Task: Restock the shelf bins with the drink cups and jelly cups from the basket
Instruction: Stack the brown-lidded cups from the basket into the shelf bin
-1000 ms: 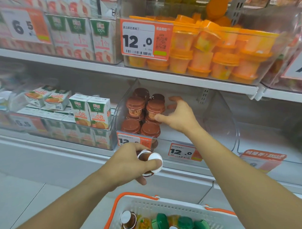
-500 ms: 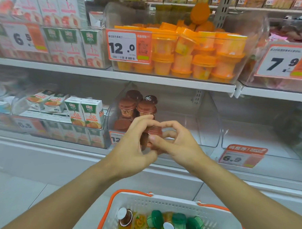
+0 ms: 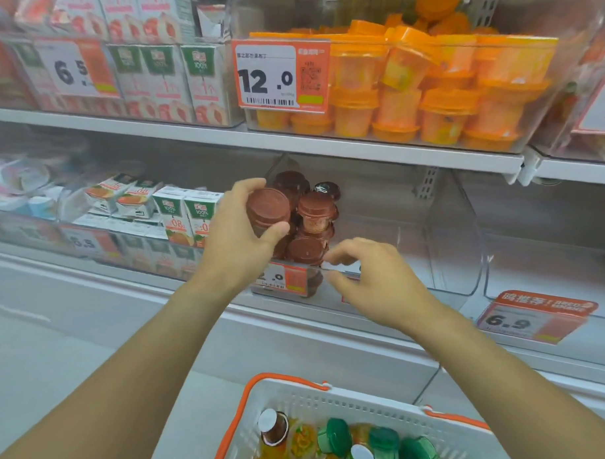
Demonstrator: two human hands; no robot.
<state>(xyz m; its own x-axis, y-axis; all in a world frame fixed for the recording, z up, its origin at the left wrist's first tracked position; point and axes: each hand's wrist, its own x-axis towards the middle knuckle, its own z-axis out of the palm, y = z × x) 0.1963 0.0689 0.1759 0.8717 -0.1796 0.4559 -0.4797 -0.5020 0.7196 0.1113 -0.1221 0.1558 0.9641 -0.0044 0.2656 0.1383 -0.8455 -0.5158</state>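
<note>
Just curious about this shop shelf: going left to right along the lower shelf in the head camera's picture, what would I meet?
Green-and-white juice cartons → left hand gripping a brown-lidded cup → stacked brown cups in the clear bin → right hand → orange 6.9 price tag.

Shelving: white metal shelf boards are seen in two tiers | Back: a perforated grey upright strip is fixed behind | Floor: pale grey tiles are laid below | Light: even, bright
</note>
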